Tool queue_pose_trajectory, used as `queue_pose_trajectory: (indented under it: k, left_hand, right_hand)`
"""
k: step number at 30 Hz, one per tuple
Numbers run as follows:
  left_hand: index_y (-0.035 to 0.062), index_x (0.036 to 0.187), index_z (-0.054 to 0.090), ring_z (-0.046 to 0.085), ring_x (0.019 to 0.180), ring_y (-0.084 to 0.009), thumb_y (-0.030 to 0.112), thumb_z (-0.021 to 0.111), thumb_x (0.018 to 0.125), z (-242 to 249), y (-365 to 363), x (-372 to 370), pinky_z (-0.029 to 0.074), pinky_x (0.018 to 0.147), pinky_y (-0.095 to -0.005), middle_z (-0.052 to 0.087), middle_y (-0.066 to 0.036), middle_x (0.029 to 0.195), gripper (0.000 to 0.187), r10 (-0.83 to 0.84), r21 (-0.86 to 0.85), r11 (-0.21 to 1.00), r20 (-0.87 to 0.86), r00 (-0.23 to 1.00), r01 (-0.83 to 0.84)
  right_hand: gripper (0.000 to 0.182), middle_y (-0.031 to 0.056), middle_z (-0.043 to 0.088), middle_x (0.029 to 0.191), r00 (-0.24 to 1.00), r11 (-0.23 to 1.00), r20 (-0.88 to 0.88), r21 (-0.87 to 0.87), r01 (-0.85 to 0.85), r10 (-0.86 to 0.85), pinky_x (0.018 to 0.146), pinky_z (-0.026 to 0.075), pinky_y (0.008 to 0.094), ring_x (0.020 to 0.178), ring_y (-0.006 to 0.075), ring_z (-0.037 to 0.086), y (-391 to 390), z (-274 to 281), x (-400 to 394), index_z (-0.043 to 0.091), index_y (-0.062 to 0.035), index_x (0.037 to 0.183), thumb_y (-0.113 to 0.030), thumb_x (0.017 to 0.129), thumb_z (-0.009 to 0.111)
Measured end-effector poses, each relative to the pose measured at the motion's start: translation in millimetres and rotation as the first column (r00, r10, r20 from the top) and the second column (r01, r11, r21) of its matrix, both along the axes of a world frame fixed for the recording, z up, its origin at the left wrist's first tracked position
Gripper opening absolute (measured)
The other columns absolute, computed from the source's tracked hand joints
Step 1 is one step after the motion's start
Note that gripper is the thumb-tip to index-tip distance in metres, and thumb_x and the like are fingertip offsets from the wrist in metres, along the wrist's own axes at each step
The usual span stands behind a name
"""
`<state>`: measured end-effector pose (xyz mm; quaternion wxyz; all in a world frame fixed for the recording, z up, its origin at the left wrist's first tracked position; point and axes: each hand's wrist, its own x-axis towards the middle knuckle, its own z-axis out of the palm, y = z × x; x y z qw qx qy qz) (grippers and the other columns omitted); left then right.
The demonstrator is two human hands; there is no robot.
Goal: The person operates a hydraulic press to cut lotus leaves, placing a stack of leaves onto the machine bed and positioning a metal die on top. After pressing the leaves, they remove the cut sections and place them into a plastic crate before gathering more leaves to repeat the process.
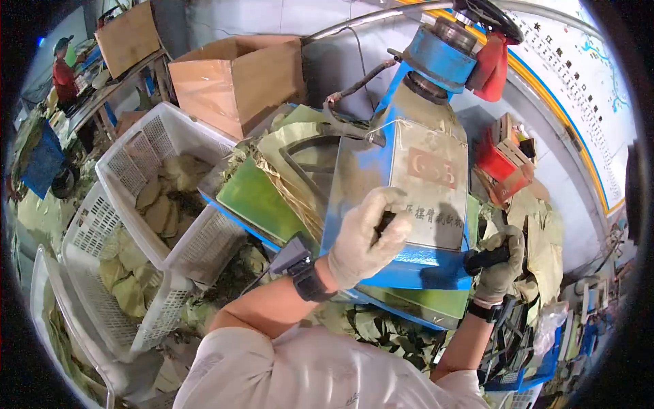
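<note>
A blue swing-arm cutting press (429,262) stands before me, with a pale label plate (429,180) on its arm. My left hand (370,240), in a whitish glove, is curled over the arm's front left part. A dark handle end (385,221) shows between its thumb and fingers; the rest is covered. At the arm's right front corner, my right hand (503,267), also gloved, wraps around a black handle (486,258). Under the arm lies a green cutting board (262,201) with pale sheet material (289,146) on it.
White plastic baskets (167,255) with cut pieces stand at the left. Behind them is an open cardboard box (235,85). A red box (497,160) sits at the right, near hanging sheets (545,232). Another person (64,75) is far off at the upper left.
</note>
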<state>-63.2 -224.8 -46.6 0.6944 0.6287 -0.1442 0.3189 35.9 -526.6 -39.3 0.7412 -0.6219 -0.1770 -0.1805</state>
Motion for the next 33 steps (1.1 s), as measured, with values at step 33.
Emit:
queue_pose_trajectory:
  k: [33]
  left_hand:
    - [0.0, 0.119, 0.059, 0.06, 0.08, -0.0206, 0.02, 0.055, 0.101, -34.6, 410.2, 229.0, 0.054, 0.065, -0.0335, 0.057, -0.012, 0.109, 0.027, 0.43, 0.105, 0.897, 0.019, 0.903, -0.43]
  right_hand:
    - [0.027, 0.0021, 0.057, 0.089, 0.75, 0.75, -0.076, 0.166, -0.64, 0.657, 0.069, 0.047, 0.0275, 0.078, 0.0089, 0.055, 415.6, -0.1, -31.8, 0.06, 0.0003, 0.103, -0.025, 0.106, 0.053]
